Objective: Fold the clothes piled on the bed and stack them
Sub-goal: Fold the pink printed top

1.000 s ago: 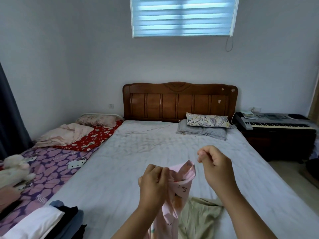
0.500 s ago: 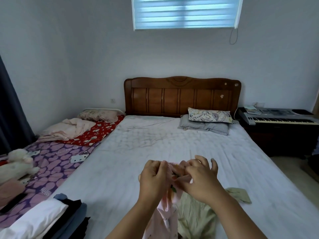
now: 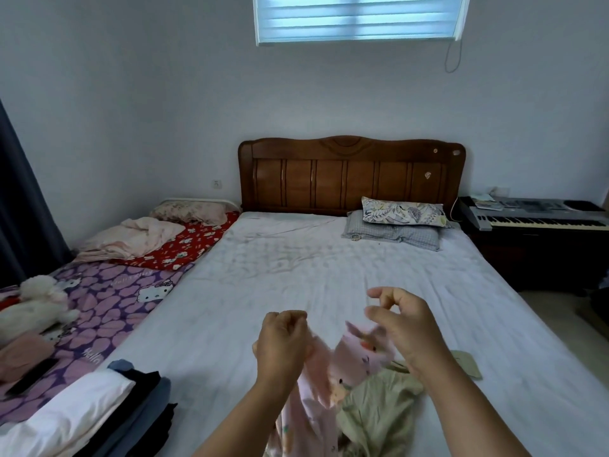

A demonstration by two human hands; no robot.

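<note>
left hand (image 3: pixel 283 344) fisted on pink garment (image 3: pixel 342 367) | right hand (image 3: pixel 405 328) loosely open above it

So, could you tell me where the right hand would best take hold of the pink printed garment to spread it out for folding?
Probably the loose upper edge of the pink printed garment, opposite the corner the left hand grips. That edge stands raised and free just below the open right hand, so pinch it from above and from the right. The lower part hangs bunched against the olive garment, a poorer hold.
</note>
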